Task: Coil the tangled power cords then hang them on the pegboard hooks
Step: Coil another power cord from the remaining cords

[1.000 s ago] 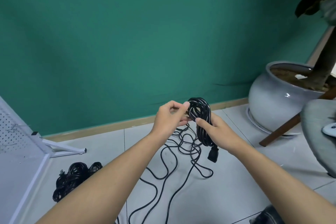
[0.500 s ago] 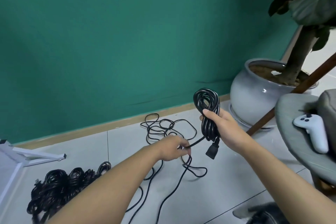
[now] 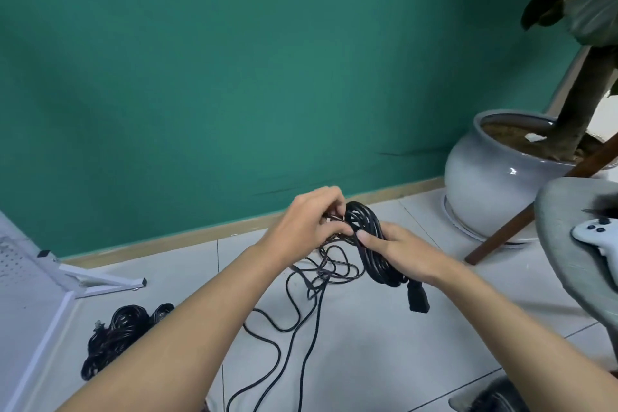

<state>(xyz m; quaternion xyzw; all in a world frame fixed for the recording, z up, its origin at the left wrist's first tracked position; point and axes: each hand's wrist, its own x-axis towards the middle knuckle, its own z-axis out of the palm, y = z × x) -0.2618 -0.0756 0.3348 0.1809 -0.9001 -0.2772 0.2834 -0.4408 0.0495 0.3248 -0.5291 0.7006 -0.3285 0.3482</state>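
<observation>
Green wall, wood baseboard, white tiled floor. Both hands are raised above the floor, close together at mid-frame.

Right hand grips the coiled power cord: thumb pressed flat across the front of the loops, fingers wrapped behind it. The coil is tilted, its top toward the left hand. The black connector hangs below the right hand, off the floor.

Left hand has its fingers curled, pinching a strand of the same cord right at the top of the coil and touching it. The exact finger hold is blurred.

From the hands the loose cord drops to the floor in tangled loops and runs out of the bottom edge of the frame.

Lower left, a pile of bundled black cords lies on the floor just beside the white pegboard, which is only partly in view. Its stand foot rests on the tiles.

To the right, a round pale ceramic pot with a tree trunk stands against the wall. In front of it is a grey chair with a brown wooden leg and a white game controller lying on the seat.
</observation>
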